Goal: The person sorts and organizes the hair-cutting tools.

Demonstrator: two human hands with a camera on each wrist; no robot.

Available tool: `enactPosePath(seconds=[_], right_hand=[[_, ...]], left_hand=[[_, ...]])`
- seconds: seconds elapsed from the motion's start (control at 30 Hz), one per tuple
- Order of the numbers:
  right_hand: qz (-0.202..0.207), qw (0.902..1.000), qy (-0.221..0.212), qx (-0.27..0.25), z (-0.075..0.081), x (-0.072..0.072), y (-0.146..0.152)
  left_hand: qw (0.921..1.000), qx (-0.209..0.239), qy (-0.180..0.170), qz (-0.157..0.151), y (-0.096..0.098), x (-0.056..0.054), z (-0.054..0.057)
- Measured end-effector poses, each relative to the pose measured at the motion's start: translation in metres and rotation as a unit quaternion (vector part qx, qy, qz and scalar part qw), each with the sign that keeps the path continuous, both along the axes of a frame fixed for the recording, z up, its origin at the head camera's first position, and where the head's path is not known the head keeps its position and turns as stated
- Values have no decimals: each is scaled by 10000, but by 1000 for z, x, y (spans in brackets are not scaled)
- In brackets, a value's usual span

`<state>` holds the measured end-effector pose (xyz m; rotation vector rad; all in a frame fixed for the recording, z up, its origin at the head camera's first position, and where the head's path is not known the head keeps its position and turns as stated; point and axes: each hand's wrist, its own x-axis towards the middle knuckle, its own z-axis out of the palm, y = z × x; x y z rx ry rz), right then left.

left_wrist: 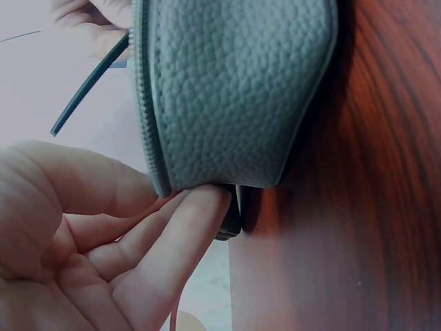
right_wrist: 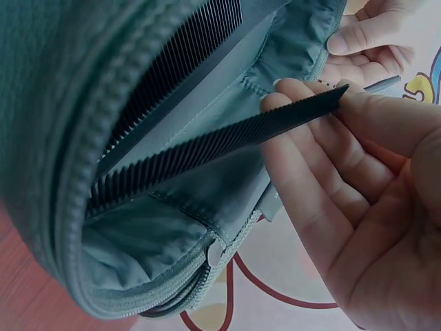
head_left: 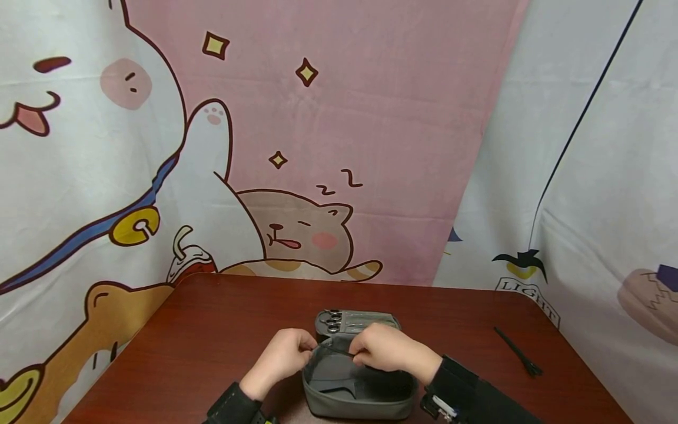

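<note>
A grey-green zip case [head_left: 360, 409] lies open on the table, its lid [head_left: 371, 320] folded out at the back. My left hand [head_left: 286, 356] pinches the case's zipped edge at the far left corner, thumb on one side and fingers on the other. Over the opening, my right hand [head_left: 389, 347] pinches a black comb [right_wrist: 220, 141] at one end between thumb and fingers. The comb slants down, with its far end inside the case. Another black comb [right_wrist: 186, 69] lies deeper within, partly behind the case wall. A thin dark curved thing [head_left: 339, 390] shows against the front inside wall.
Metal scissor-like finger loops [head_left: 333, 321] stick out on the lid. A thin black brush-like tool [head_left: 518, 351] lies on the brown table [head_left: 228, 330] to the right. Behind the table hangs a cartoon-printed cloth [head_left: 371, 118].
</note>
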<state>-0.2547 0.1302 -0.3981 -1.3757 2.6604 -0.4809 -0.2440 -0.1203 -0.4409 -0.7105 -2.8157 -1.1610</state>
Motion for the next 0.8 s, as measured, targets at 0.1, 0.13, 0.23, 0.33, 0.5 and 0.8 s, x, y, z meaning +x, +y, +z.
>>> enactPosePath(seconds=[0.1,0.13,0.23,0.33,0.5,0.8], right_hand=[[42,10000,-34,17,-1,0,-1],[52,10000,-57,26,-1,0,-1],[68,9999,-92,85,-3,0,-2],[22,9997,-145,185,-4,-1,-3],[-101,9991,-193,357,-4,0,-3],[-147,9986,-415,286,2,4,-2]], left_hand=[[10000,61,-18,-16,0,1,0],[10000,82,-31,-20,-1,1,0],[9999,141,-59,-39,-1,1,1],[9999,144,-70,-41,-2,1,1],[9999,155,-48,-54,-1,1,2],[9999,123,-54,-83,-1,1,0]])
